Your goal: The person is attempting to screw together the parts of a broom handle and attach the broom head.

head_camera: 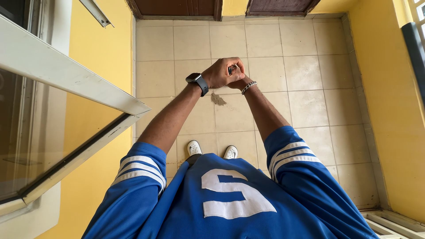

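Both arms reach forward over the tiled floor and the hands meet at chest height. My left hand (221,71), with a black watch (198,82) on its wrist, is curled over my right hand (241,82), which is mostly hidden under it. A silver chain bracelet (249,86) sits on the right wrist. A small dark thing (230,69) shows between the fingers; what it is cannot be made out. I wear a blue jersey (230,199) with white stripes, and white shoes (194,148).
An open window sash (79,88) with a pale frame juts in from the left at arm height. Yellow walls (389,132) close in on both sides. The beige tiled floor (305,102) has a small dirt patch (218,99). Two brown doors (177,6) stand at the far end.
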